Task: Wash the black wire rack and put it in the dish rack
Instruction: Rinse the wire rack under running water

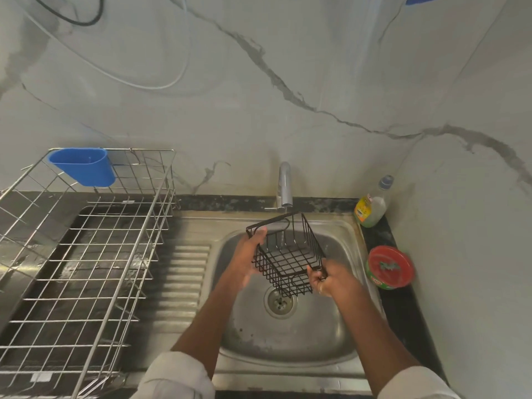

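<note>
The black wire rack (288, 254), a small basket, is held tilted over the steel sink (302, 341), under the tap (285, 182). A thin stream of water runs from the tap into the basket. My left hand (247, 257) supports the rack's left side, fingers along its rim and wall. My right hand (328, 277) grips its lower right corner with curled fingers. The silver wire dish rack (86, 254) stands on the counter to the left of the sink.
A blue plastic cup (83, 167) hangs on the dish rack's back rim. A dish soap bottle (371, 205) and a round red-lidded tub (390, 267) sit on the narrow ledge right of the sink. The drain (279, 302) lies below the basket.
</note>
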Motion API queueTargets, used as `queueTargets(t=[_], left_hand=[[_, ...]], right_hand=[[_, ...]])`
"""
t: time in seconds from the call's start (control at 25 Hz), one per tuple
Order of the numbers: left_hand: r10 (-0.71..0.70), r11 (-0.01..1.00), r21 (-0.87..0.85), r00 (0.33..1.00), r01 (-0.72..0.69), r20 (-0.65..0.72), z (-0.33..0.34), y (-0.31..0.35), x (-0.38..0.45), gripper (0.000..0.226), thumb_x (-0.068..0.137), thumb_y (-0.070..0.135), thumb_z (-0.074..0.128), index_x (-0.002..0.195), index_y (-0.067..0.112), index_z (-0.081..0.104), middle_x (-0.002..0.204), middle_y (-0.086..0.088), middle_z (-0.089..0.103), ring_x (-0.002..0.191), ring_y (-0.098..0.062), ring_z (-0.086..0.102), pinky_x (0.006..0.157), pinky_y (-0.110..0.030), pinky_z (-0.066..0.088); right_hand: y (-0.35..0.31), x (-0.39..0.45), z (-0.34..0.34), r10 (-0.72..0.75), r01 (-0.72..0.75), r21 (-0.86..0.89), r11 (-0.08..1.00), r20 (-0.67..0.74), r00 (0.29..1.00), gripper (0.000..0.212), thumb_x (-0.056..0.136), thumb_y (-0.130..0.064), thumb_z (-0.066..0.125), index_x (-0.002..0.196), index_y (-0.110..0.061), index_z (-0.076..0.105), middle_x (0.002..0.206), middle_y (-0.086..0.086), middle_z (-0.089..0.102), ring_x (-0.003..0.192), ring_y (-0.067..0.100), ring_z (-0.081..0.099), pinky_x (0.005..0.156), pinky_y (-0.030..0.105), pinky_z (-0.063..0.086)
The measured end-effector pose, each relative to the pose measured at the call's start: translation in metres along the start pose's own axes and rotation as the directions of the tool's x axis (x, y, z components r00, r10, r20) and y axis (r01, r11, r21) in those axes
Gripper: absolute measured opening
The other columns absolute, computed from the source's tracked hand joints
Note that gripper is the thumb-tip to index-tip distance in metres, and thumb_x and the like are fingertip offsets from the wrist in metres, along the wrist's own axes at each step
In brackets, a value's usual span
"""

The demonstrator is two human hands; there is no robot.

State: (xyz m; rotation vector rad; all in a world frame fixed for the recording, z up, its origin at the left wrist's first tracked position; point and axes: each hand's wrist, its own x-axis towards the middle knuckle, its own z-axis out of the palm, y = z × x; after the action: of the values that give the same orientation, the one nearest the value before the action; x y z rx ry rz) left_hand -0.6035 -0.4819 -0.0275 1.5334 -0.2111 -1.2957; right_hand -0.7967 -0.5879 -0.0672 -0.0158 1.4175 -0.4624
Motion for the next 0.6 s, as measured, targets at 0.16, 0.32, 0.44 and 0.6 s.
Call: queueTargets(t=[0.16,0.32,0.44,0.6], left_hand=[[-0.032,0.992,-0.124,0.996,0.021,-0.083,-0.001,0.008,0.004,0.019,0.102,0.033,0.065,0.109,0.015,0.066,0.114,-0.009,0.07,0.104,-0.028,0.066,0.092,-0.052,0.055],[-0.028,0.988,-0.158,0.98,-0.004,-0.198,-0.013,0.005,0.009,0.023,0.101,0.034,0.061,0.112,0.015,0.068,0.114,-0.013,0.071,0.105,-0.033,0.068,0.091,-0.054,0.055],[0.079,0.995,-0.037,0.973,-0.089,-0.218,0.0,0.011,0.011,0.019,0.104,0.029,0.057,0.111,0.015,0.068,0.098,-0.008,0.071,0.089,-0.024,0.067,0.081,-0.042,0.057],[0.2,0.973,0.14,0.971,-0.182,-0.128,0.031,0.025,0.015,0.014,0.101,0.029,0.062,0.105,0.02,0.071,0.102,-0.007,0.077,0.099,-0.024,0.07,0.095,-0.042,0.055]], right_hand=[[0.003,-0.01,0.017,-0.012,0.012,-0.006,1.0,0.04,0.999,0.026,0.107,-0.025,0.054,0.123,-0.004,0.054,0.109,0.029,0.057,0.064,0.03,0.063,0.03,0.018,0.041],[0.007,-0.024,0.028,-0.025,0.03,-0.111,0.993,0.049,0.998,0.029,0.102,-0.025,0.063,0.119,-0.005,0.053,0.106,0.03,0.056,0.073,0.03,0.065,0.045,0.026,0.054],[0.015,-0.02,0.022,-0.077,0.075,-0.315,0.946,0.005,0.997,0.037,0.097,-0.039,0.068,0.116,-0.01,0.054,0.115,0.025,0.062,0.08,0.03,0.07,0.054,0.032,0.054],[0.021,-0.024,0.014,-0.532,0.474,-0.494,0.729,0.028,0.846,0.036,0.102,-0.049,0.054,0.121,-0.019,0.061,0.122,0.009,0.064,0.102,0.026,0.059,0.087,0.046,0.053]])
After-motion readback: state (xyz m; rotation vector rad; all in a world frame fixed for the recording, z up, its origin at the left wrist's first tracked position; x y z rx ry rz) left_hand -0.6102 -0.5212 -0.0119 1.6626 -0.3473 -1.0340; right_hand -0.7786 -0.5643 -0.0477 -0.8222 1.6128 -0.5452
